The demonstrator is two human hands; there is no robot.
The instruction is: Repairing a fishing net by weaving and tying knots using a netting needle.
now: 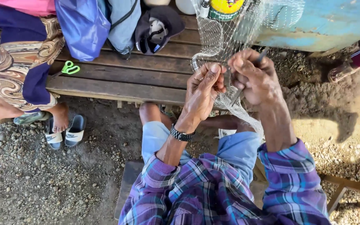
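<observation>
Two hands worked at one fine white net [223,35], which hung over the front edge of the wooden bench [117,75] and trailed down toward the person's knees. The left hand [205,85], fingers drawn narrow, pinched a fold of the mesh just in front of the bench edge. The right hand [253,77], beside it and nearly touching, was closed around one thin dark netting needle [246,81], whose tip pointed down into the mesh. One black wristwatch [181,134] sat on the left wrist.

On the bench, well to the left of the net, lay one pair of green-handled scissors [69,68]. One dark cap [158,29] and one blue bag [82,25] rested further back on the bench. Below the bench's left end stood two sandals [65,133] on gravel, one with a second person's foot on it.
</observation>
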